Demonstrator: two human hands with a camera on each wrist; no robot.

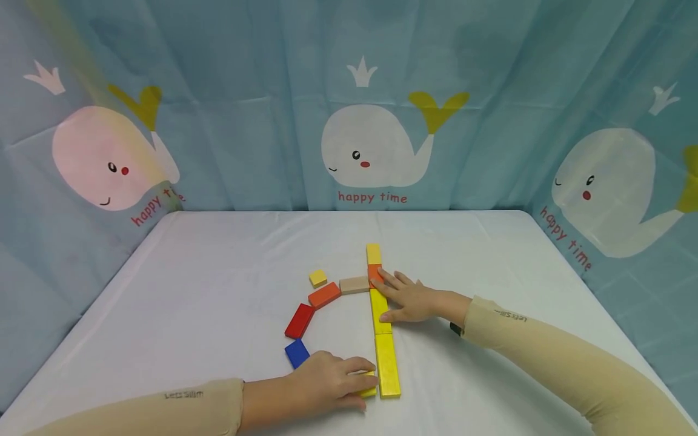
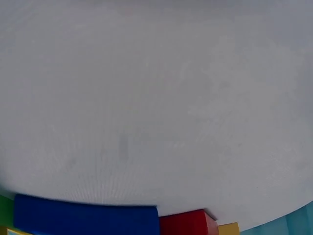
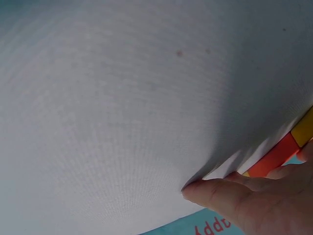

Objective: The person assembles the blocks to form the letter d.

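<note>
In the head view, my left hand (image 1: 322, 384) pinches a yellow block (image 1: 369, 392) beside the lower end of a straight column of blocks, and its fingers hide part of it. My right hand (image 1: 411, 300) rests with spread fingers on the column, touching its orange block (image 1: 374, 275) and the long yellow block (image 1: 380, 303) below. Another long yellow block (image 1: 388, 366) continues the column downward; a short yellow one (image 1: 373, 253) tops it. Curving left from the column are a natural wood block (image 1: 354, 285), an orange-red block (image 1: 324, 295), a red block (image 1: 299, 321) and a blue block (image 1: 297, 353).
A small yellow block (image 1: 318, 278) lies apart, outside the curve. At the left wrist view's lower left corner shows a green block (image 2: 6, 210), which my left hand hides in the head view. White cloth (image 1: 218, 303) covers the table; whale-print curtains (image 1: 245, 121) stand around it.
</note>
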